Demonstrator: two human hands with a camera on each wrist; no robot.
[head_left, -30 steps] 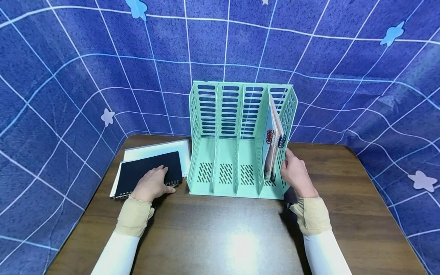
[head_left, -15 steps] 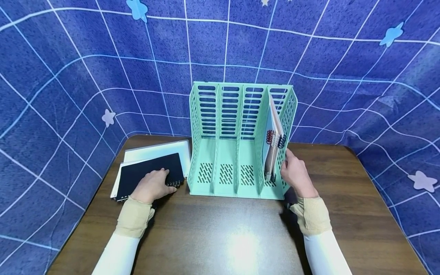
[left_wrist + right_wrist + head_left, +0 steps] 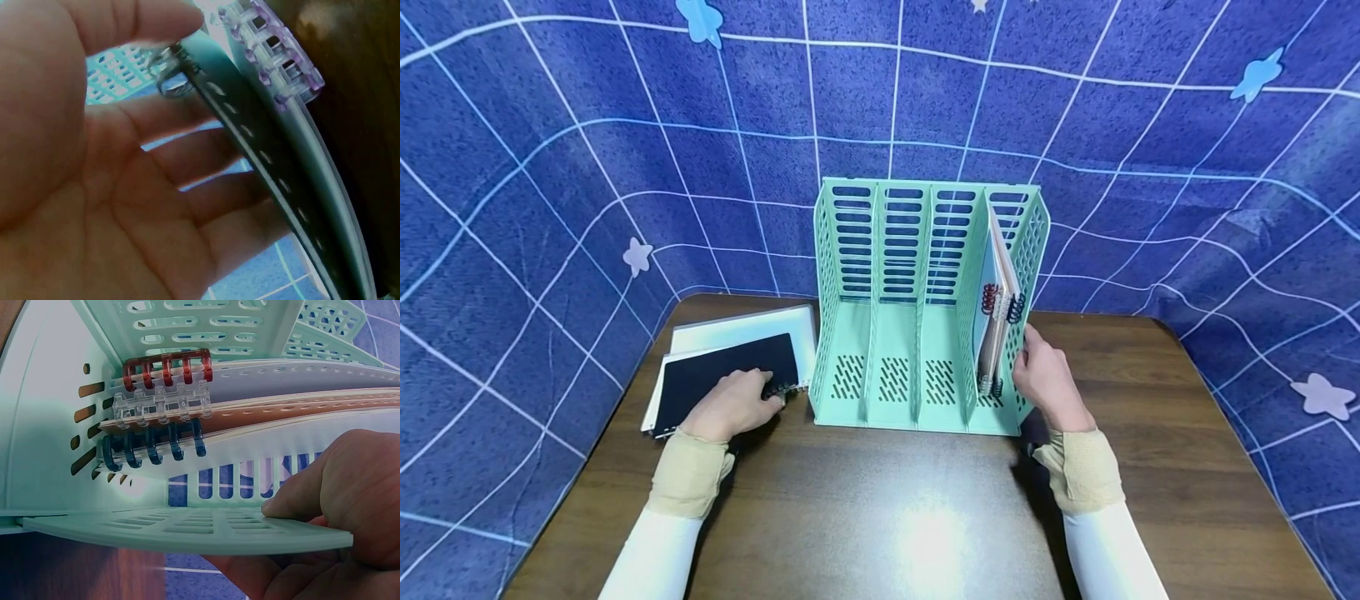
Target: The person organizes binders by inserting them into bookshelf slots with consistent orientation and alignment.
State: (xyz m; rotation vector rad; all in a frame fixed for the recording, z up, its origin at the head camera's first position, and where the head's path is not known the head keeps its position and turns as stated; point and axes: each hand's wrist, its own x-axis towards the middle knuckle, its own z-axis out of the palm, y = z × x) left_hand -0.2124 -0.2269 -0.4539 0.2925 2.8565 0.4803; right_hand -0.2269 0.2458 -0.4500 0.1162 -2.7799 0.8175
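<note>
One black notebook [image 3: 711, 367] lies pinched beneath the left grip [image 3: 735, 404]

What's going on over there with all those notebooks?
A person is handling notebooks at a table. The left hand pinches the ring-bound edge of a black notebook, which lies over paler ones. The right hand grips the outer right wall of a mint-green rack. Three ring-bound notebooks stand in its rightmost slot; the black one is not in the rack yet.
</note>
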